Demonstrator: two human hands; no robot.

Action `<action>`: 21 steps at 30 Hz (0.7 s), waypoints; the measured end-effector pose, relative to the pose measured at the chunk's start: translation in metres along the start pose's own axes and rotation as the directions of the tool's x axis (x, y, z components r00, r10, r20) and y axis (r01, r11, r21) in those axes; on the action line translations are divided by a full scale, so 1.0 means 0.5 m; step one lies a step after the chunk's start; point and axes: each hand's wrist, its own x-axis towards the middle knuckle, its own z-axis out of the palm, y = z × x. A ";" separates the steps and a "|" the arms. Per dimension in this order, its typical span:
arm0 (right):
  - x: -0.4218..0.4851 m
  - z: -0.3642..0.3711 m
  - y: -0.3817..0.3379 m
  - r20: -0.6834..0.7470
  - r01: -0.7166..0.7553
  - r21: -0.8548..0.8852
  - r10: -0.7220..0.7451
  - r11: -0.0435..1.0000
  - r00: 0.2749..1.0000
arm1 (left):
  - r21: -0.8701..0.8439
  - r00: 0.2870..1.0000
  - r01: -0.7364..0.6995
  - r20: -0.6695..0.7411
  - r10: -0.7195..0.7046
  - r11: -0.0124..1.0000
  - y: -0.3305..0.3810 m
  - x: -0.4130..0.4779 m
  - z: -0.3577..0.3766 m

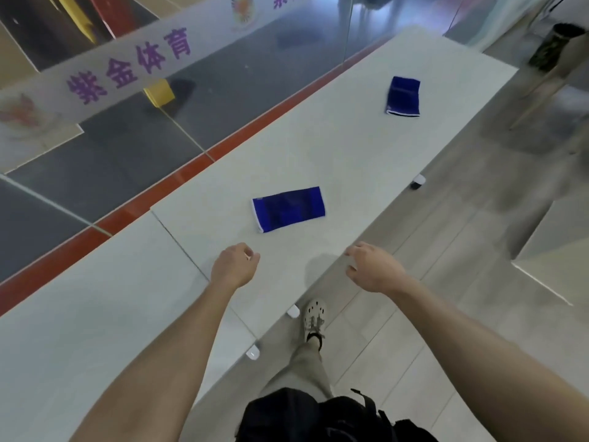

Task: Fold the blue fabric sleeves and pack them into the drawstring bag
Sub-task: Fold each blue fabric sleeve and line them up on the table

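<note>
Head view: I stand at the long pale surface [350, 148] with both arms stretched out over its near edge. My left hand [234, 264] is curled into a loose fist with nothing in it. My right hand [371, 266] hangs slack, fingers softly bent, also empty. Neither touches the cloth.

The near blue sleeve [288, 209] lies flat and unfolded just beyond my hands, its white-trimmed end toward my left. The far blue sleeve [403, 96] lies well apart, up the surface to the right, also flat. A black bag [318, 416] sits low in the view at my waist. I take it for the drawstring bag, though I cannot see its cord or mouth.

Nothing is folded or packed yet, by my reckoning. The sleeves look like thin stretch knit: light, limp, and likely to slide on this smooth top if I push from one side only. I would pinch the near sleeve at the two corners of one short end, one hand to each. Then I would carry that end over to meet the other and press the crease flat.
</note>
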 end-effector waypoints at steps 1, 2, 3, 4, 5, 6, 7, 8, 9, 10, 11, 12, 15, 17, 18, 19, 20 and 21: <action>0.030 -0.018 0.013 0.012 0.007 -0.003 -0.007 1.000 1.000 | -0.073 0.998 0.065 -0.015 -0.066 0.995 0.010 0.040 0.008; 0.063 -0.037 0.027 0.016 0.015 -0.003 -0.015 1.000 1.000 | -0.135 0.991 0.128 -0.017 -0.132 0.983 0.017 0.084 0.018; 0.096 -0.055 0.044 0.013 0.018 -0.002 -0.018 1.000 1.000 | -0.177 0.983 0.180 -0.011 -0.185 0.967 0.024 0.130 0.031; 0.129 -0.073 0.060 0.012 0.013 -0.006 -0.013 1.000 1.000 | -0.206 0.973 0.226 -0.004 -0.231 0.952 0.020 0.186 0.055; 0.161 -0.093 0.076 0.017 0.007 -0.015 -0.007 1.000 1.000 | -0.216 0.964 0.258 -0.013 -0.266 0.942 0.005 0.256 0.092; 0.189 -0.116 0.090 0.033 0.003 -0.029 -0.002 1.000 0.999 | -0.199 0.953 0.291 -0.025 -0.302 0.936 0.002 0.303 0.115; 0.214 -0.136 0.103 0.053 0.000 -0.041 0.002 0.999 0.999 | -0.175 0.946 0.314 -0.023 -0.322 0.933 0.011 0.331 0.125; 0.236 -0.155 0.116 0.063 -0.006 -0.049 0.009 0.999 0.998 | -0.181 0.943 0.326 -0.003 -0.332 0.928 0.034 0.344 0.119; 0.257 -0.172 0.131 0.060 -0.012 -0.053 0.015 0.999 0.998 | -0.188 0.941 0.336 0.014 -0.339 0.923 0.068 0.343 0.098; 0.278 -0.189 0.145 0.047 -0.019 -0.049 0.022 0.999 0.999 | -0.185 0.941 0.336 0.027 -0.336 0.924 0.108 0.334 0.070; 0.299 -0.206 0.160 0.032 -0.026 -0.043 0.027 0.999 0.999 | -0.201 0.945 0.326 0.039 -0.325 0.924 0.149 0.325 0.040; 0.316 -0.222 0.173 0.030 -0.034 -0.041 0.036 0.999 0.999 | -0.211 0.948 0.319 0.056 -0.314 0.924 0.180 0.330 0.024; 0.361 -0.254 0.217 0.057 -0.058 -0.041 0.061 0.997 0.997 | -0.242 0.955 0.295 0.104 -0.278 0.924 0.253 0.362 0.007; 0.394 -0.273 0.248 0.072 -0.062 -0.024 0.063 0.998 0.995 | -0.251 0.970 0.242 0.092 -0.226 0.937 0.294 0.394 0.009; 0.413 -0.282 0.264 0.077 -0.060 -0.015 0.061 0.998 0.995 | -0.271 0.974 0.225 0.097 -0.206 0.936 0.313 0.416 0.012; 0.432 -0.289 0.281 0.082 -0.055 -0.010 0.056 0.998 0.995 | -0.302 0.974 0.220 0.128 -0.189 0.928 0.336 0.432 0.014; 0.451 -0.295 0.299 0.096 -0.053 -0.010 0.054 0.999 0.994 | -0.326 0.971 0.220 0.164 -0.174 0.919 0.361 0.445 0.015; 0.471 -0.301 0.318 0.114 -0.051 -0.015 0.052 0.999 0.992 | -0.322 0.967 0.220 0.194 -0.163 0.921 0.385 0.456 0.016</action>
